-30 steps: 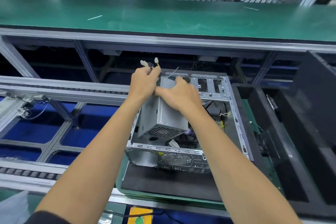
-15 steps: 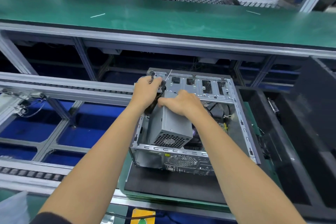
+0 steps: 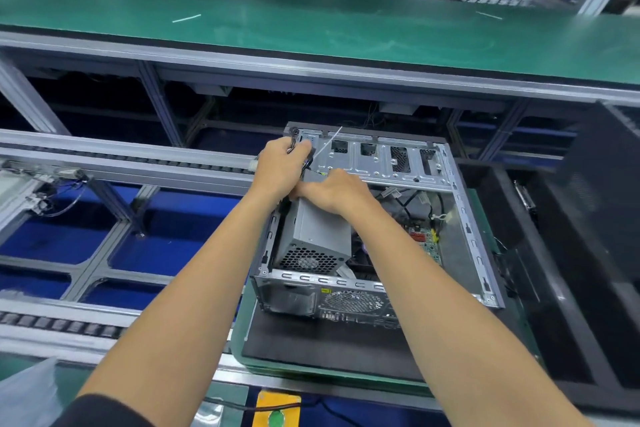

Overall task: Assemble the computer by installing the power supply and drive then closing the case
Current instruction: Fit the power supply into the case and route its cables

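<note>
Grey sheet steel fills my view: the power supply [image 3: 313, 236] sits tilted in the near-left corner of the open computer case [image 3: 464, 218], its perforated fan end toward me and its long axis running away from me toward the drive-bay bracket [image 3: 381, 159] at the far wall. My right hand [image 3: 334, 189] lies directly on top of the far end of the box, fingers curled over its upper edge and pressing it, so this is the hand that can steer it. My left hand [image 3: 282, 166] is just beside it, to the left and slightly farther out, fingers closed round the bundle of dark cables [image 3: 306, 163] that leaves that far end, holding them up clear of the case's edge. I judge the box is not yet seated: its near end rides above the rear panel [image 3: 332, 302] instead of flush against it. The coming move, as I read it, is to push down and toward me along that long axis. The case rests on a black mat [image 3: 311, 343] on the counter.
</note>
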Action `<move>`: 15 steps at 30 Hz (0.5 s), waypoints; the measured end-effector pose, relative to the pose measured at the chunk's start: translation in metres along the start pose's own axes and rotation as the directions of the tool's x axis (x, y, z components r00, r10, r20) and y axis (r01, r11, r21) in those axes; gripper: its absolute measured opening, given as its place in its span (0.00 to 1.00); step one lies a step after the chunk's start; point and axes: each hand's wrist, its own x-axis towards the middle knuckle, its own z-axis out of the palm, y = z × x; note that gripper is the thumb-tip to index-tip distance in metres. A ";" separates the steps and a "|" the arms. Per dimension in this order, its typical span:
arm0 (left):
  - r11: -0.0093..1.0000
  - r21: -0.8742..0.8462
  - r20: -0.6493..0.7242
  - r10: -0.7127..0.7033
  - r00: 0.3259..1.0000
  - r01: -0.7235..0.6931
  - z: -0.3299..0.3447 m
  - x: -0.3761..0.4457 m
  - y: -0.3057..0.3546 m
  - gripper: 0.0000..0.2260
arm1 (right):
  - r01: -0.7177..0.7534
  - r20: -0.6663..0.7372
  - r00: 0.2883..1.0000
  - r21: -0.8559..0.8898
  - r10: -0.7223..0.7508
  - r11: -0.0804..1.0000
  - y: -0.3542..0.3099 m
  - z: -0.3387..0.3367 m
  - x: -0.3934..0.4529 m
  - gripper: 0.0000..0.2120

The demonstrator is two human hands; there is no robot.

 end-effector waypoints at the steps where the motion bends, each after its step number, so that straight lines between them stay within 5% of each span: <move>1: 1.000 -0.001 0.004 0.002 1.000 -0.002 0.000 0.000 0.001 0.16 | 0.005 -0.005 1.000 -0.004 -0.005 1.000 0.001 0.000 0.000 0.40; 7: 0.997 -0.066 0.050 -0.039 0.998 0.042 0.003 -0.005 0.002 0.13 | 0.012 -0.087 0.996 -0.109 -0.021 0.994 0.008 -0.001 -0.004 0.31; 15: 0.995 -0.075 -0.011 -0.063 0.998 0.062 -0.003 -0.005 0.005 0.11 | 0.038 -0.039 0.998 -0.072 -0.041 0.997 -0.006 0.014 -0.003 0.38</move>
